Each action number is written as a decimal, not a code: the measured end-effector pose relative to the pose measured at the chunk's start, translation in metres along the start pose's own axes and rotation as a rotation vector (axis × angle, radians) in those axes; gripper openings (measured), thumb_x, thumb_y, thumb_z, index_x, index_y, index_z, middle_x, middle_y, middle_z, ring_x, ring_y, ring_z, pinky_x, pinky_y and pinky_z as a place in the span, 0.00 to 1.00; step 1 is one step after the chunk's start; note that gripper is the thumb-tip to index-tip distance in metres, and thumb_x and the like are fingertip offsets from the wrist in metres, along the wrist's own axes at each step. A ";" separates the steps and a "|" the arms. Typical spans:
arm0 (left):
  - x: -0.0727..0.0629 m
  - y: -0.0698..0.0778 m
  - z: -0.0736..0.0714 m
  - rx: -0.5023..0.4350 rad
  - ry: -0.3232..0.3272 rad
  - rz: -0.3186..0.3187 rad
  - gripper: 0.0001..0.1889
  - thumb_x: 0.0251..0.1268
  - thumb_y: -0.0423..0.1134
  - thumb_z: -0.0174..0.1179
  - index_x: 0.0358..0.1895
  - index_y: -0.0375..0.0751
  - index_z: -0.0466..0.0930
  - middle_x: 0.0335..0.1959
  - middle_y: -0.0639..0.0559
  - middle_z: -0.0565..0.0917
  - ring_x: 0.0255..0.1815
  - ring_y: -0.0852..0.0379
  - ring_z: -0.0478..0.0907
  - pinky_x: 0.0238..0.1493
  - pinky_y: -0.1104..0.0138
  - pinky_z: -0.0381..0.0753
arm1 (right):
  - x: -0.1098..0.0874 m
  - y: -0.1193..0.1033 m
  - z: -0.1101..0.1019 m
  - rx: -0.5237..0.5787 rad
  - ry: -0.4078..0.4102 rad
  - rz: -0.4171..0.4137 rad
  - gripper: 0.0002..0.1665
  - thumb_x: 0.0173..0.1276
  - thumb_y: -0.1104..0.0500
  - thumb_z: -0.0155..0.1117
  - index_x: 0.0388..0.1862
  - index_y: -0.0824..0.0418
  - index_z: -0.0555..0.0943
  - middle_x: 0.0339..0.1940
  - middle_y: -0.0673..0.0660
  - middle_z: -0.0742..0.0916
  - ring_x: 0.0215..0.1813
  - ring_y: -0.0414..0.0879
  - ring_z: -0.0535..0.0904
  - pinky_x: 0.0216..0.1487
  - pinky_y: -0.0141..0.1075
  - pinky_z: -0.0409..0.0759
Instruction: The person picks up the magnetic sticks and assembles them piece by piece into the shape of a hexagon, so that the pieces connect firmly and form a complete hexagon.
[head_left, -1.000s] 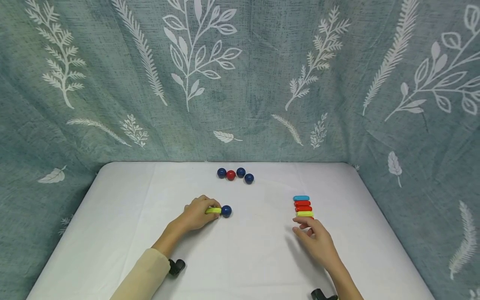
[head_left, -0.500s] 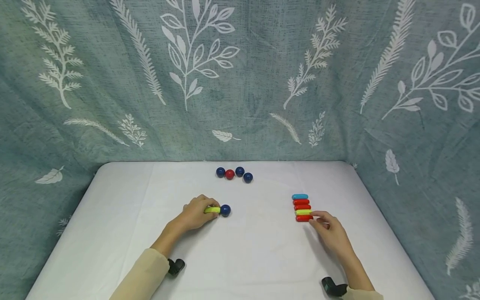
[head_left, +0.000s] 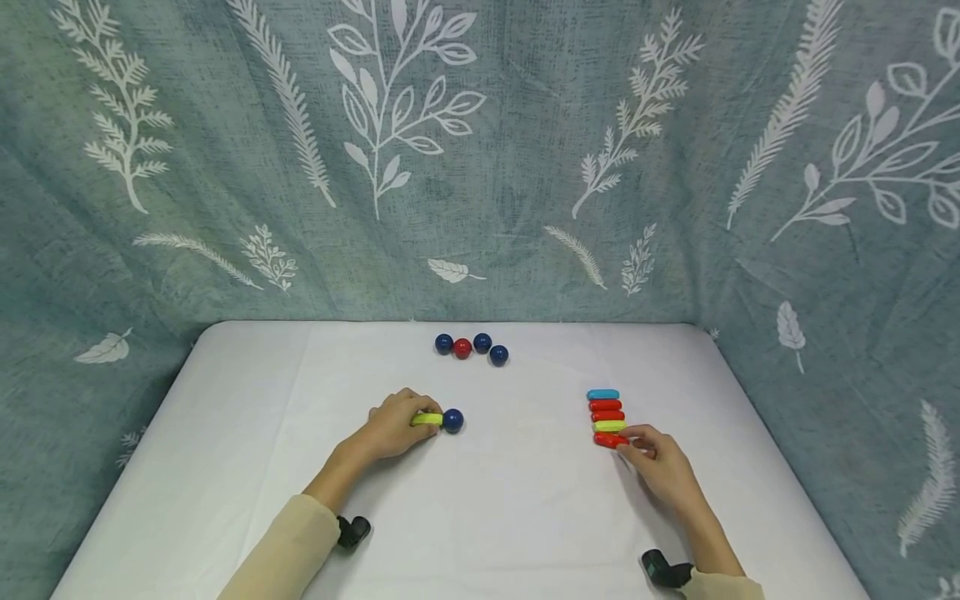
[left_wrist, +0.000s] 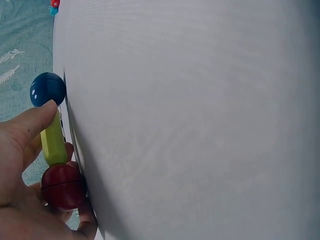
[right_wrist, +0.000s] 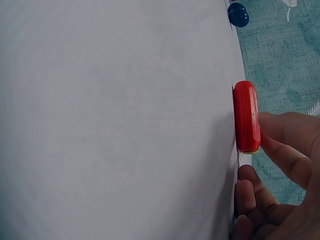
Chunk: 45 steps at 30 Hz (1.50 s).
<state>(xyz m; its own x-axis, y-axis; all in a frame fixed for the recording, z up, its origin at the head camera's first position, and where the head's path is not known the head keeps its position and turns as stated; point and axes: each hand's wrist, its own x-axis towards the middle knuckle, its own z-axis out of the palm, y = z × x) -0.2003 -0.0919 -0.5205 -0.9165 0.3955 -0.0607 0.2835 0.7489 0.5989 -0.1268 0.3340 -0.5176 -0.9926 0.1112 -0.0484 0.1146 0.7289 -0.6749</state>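
My left hand grips a yellow rod that has a blue ball at its right end. In the left wrist view a dark red ball sits at the rod's other end, by the palm. At the right, my right hand pinches the right end of the nearest red rod between thumb and index finger. That rod lies slightly slanted, nearest me in a column. Beyond it lie a yellow rod, two red rods and a light blue rod.
Toward the back of the white table lie a red ball and three blue balls. A leaf-patterned cloth hangs behind the table. Black wrist cameras sit on both forearms.
My right hand has drawn back rightward from over the column and now holds the nearest red rod's end. That rod has tilted a little toward me. The left hand stays put.
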 end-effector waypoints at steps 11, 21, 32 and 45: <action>0.000 0.000 -0.001 0.000 0.000 0.008 0.09 0.66 0.44 0.67 0.47 0.59 0.84 0.51 0.51 0.78 0.51 0.50 0.73 0.48 0.46 0.69 | -0.001 -0.002 0.001 -0.047 0.002 -0.016 0.18 0.66 0.61 0.70 0.53 0.66 0.82 0.49 0.66 0.82 0.44 0.55 0.74 0.38 0.40 0.74; 0.000 0.000 -0.001 0.007 -0.004 0.013 0.08 0.66 0.45 0.67 0.47 0.60 0.84 0.50 0.52 0.78 0.52 0.50 0.74 0.47 0.46 0.69 | -0.003 -0.007 0.003 -0.069 -0.023 -0.025 0.15 0.68 0.60 0.68 0.51 0.64 0.83 0.43 0.61 0.83 0.41 0.52 0.73 0.36 0.39 0.72; -0.001 0.001 -0.004 -0.002 -0.004 0.003 0.09 0.66 0.45 0.67 0.47 0.59 0.84 0.49 0.53 0.78 0.50 0.50 0.73 0.47 0.47 0.69 | -0.004 -0.035 0.024 0.042 -0.104 -0.091 0.13 0.68 0.61 0.70 0.51 0.59 0.84 0.38 0.55 0.80 0.33 0.47 0.70 0.31 0.36 0.69; 0.000 0.000 -0.003 -0.009 -0.009 0.008 0.08 0.66 0.44 0.67 0.47 0.59 0.84 0.50 0.53 0.78 0.51 0.51 0.73 0.47 0.47 0.68 | 0.014 -0.067 0.061 0.125 -0.159 -0.164 0.12 0.66 0.60 0.71 0.49 0.54 0.85 0.36 0.52 0.79 0.32 0.47 0.72 0.30 0.33 0.71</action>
<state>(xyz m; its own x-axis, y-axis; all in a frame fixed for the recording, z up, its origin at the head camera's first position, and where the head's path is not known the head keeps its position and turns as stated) -0.2006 -0.0932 -0.5182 -0.9115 0.4065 -0.0626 0.2887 0.7408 0.6065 -0.1511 0.2457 -0.5176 -0.9924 -0.1164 -0.0391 -0.0446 0.6380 -0.7688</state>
